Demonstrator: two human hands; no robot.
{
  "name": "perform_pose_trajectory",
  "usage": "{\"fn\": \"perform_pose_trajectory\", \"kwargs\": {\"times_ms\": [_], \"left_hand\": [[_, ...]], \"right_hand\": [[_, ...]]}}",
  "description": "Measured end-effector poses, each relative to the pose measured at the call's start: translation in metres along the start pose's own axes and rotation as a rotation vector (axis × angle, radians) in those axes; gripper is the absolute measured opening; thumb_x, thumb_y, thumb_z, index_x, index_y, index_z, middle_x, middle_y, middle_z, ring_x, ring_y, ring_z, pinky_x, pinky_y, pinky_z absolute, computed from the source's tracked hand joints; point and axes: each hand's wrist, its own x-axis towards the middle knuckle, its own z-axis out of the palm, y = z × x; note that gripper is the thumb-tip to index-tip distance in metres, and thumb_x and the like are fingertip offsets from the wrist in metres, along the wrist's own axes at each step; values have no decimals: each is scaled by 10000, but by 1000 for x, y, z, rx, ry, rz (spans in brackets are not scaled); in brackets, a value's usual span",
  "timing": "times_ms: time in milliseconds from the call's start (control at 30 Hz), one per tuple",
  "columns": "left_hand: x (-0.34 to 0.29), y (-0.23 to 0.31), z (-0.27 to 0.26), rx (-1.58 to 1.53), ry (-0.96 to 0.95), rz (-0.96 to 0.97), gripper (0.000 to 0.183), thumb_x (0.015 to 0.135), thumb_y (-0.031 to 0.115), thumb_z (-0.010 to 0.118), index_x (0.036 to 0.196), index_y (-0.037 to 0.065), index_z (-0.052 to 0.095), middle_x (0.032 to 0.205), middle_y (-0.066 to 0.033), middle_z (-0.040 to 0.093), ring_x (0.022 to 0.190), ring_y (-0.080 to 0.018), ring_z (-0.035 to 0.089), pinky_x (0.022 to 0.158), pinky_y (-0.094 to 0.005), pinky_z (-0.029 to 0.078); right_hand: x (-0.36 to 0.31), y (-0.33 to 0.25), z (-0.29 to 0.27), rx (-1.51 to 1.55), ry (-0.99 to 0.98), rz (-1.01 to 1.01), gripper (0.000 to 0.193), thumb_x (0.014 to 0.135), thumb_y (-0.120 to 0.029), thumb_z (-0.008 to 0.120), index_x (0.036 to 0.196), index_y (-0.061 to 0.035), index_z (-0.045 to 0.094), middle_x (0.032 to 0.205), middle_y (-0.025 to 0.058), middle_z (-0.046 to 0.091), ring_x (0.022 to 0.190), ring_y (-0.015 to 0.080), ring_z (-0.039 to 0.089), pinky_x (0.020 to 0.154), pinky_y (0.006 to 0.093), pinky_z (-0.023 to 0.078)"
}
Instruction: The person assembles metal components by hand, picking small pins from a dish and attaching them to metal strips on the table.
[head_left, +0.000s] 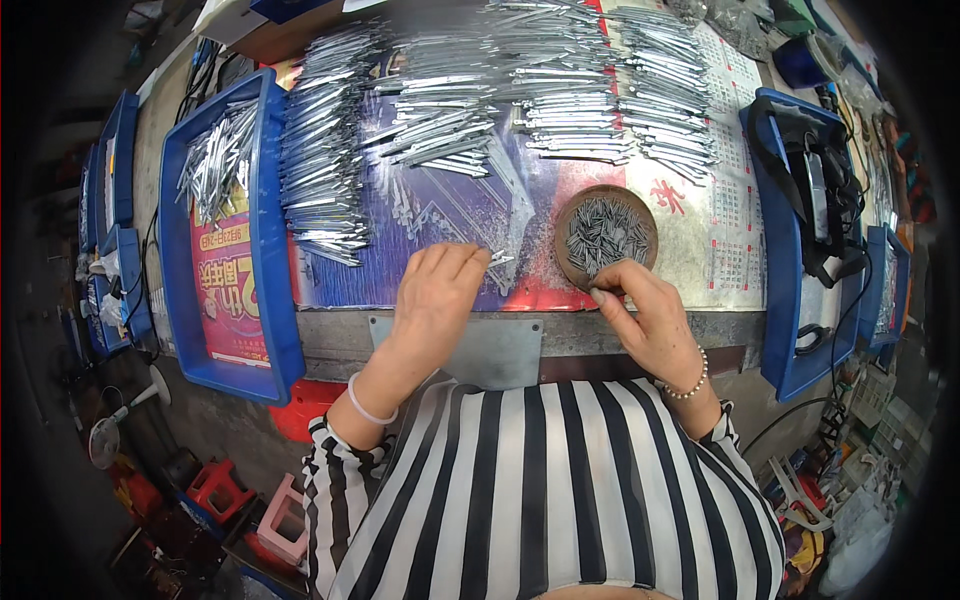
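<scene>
My left hand (437,292) is closed near the front edge of the table, its fingers around a thin metal strip (500,258) whose shiny tip sticks out to the right. Beside the near rim of a round brown bowl (649,214), my right hand (648,312) is pinched, thumb against forefinger. Whatever lies in that pinch is too small to make out. Many small grey metal pins (606,230) fill the bowl. Beyond both hands, long rows of flat silvery metal strips (440,130) lie stacked across the printed sheets on the table.
A blue tray (283,240) at the left holds loose metal strips on a printed sheet. Another blue tray (782,300) at the right contains a black strap and cables. A metal plate (500,350) is fixed to the table's front edge. Plastic stools (218,490) stand on the floor.
</scene>
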Motion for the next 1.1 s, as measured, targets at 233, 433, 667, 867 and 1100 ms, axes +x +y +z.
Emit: {"fn": "perform_pose_trajectory", "kwargs": {"times_ms": [233, 433, 667, 867, 1100], "left_hand": [[8, -11, 4, -166, -100, -40, 321, 785, -23, 607, 1103, -9, 561, 867, -127, 553, 841, -303, 559, 779, -402, 446], [14, -16, -4, -391, -171, -102, 242, 804, -49, 581, 1043, -9, 586, 836, -120, 538, 745, -270, 562, 674, -341, 459], [7, -2, -21, -546, 26, -233, 207, 845, -71, 563, 1046, -28, 587, 876, -76, 541, 741, -137, 565, 651, -257, 462], [7, 27, -8, -954, -10, -316, 169, 910, -52, 514, 1069, -75, 565, 1025, -84, 520, 791, -96, 549, 681, -213, 479], [16, 48, 13, -1142, -89, -315, 184, 937, 5, 532, 1100, -67, 577, 998, -69, 532, 758, -68, 550, 641, -197, 478]], "right_hand": [[1, 17, -10, -213, 157, -67, 117, 830, -21, 620, 935, -8, 568, 851, 141, 588, 777, 339, 591, 683, 395, 462], [23, 29, -13, -502, 147, -122, 172, 781, -51, 655, 941, -48, 594, 852, 117, 562, 852, 301, 566, 738, 394, 423], [37, 26, -4, -698, 34, -117, 101, 760, -52, 626, 815, -37, 543, 799, 99, 541, 806, 286, 557, 710, 386, 412], [36, 29, -7, -632, 43, -88, 86, 769, -50, 613, 803, -28, 537, 774, 132, 571, 727, 325, 570, 682, 421, 433], [30, 29, -19, -150, 88, 147, 115, 792, -28, 636, 865, 38, 576, 668, 125, 611, 628, 200, 635, 619, 300, 501]]}}
